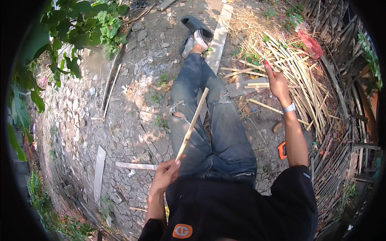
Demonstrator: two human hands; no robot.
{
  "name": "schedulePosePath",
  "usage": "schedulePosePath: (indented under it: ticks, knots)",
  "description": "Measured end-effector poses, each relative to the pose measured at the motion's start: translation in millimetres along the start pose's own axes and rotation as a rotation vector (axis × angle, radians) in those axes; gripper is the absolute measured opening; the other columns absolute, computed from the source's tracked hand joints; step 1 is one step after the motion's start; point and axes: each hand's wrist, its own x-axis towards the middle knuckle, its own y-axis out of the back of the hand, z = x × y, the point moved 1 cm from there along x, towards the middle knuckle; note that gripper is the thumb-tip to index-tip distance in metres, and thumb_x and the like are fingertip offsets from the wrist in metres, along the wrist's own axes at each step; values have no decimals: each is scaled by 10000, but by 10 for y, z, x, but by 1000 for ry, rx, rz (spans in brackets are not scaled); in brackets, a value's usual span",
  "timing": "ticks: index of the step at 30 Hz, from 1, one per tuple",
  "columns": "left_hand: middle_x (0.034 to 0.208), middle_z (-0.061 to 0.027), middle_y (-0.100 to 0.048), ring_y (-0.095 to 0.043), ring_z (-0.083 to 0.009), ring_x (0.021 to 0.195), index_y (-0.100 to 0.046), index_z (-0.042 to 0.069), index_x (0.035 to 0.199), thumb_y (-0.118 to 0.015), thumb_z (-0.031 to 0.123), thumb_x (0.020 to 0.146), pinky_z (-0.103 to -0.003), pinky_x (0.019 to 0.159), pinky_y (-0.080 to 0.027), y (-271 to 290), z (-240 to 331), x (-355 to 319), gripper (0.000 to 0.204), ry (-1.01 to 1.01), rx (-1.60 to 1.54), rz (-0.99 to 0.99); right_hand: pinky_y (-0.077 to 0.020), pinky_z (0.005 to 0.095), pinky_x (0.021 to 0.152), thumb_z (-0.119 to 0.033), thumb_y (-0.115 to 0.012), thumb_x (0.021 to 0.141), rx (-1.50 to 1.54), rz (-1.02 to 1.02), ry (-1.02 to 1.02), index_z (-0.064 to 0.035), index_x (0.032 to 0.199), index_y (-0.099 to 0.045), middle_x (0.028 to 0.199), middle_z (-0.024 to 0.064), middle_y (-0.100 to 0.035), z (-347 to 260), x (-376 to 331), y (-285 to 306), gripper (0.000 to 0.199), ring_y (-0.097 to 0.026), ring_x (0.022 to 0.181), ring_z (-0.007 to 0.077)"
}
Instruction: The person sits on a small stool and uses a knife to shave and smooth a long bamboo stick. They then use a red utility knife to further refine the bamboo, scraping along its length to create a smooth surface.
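Outside, you sit over bare, cracked ground [128, 188] with many small stones on its left side. You have on a black shirt [237, 205] and blue jeans [231, 136] with rips at the knees, and your legs stretch out in front of you. To your right lies a big, messy pile of sticks [297, 76], pale and thin. Green leaves [76, 24] hang at the top left. A long, flat board [221, 36] lies by your dark shoes [201, 25]. One pale stick [192, 124] slants up over your legs, well apart from the pile. Your left hand [165, 173] is closed on the low end of that stick, and the other end is free. Your right hand [277, 83] is up by the near side of the pile, with its fingers partly bent. A red crumpled thing [310, 45] lies at the far side of the pile. An orange handle [281, 150] is on the ground, near your right arm. You wear a silver watch [288, 107] on that arm. A tiny red bit [266, 62] shows at your right fingertips, but you cannot tell if that hand holds it.
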Motion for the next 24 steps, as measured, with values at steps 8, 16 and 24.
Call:
schedulePosePath:
  ticks: [8,16,24]
  knots:
    - [611,109,-306,-269,-7,484,-575,-12,1406,-595,319,1057,-224,436,-206,-237,288,252,481,-55,-9,-8,-491,481,560,-591,-581,962,-61,-515,431,0,748,-710,595,213,-614,-1244,-1377,-288,641,-627,562,400]
    - [603,108,-327,-276,-5,474,-587,-17,1393,-616,255,1049,-224,434,-212,-266,242,269,440,-80,74,-4,-499,518,572,-616,-569,965,-109,-463,506,-8,705,-685,582,245,-600,-1214,-1531,-738,671,-628,587,457]
    - [600,109,-351,-287,-12,465,-597,-7,1393,-615,199,1045,-222,432,-213,-27,-1,-27,405,21,15,60,-360,368,511,-573,-554,1005,107,-140,24,10,613,-559,494,87,-421,-351,-420,-234,702,-420,495,177]
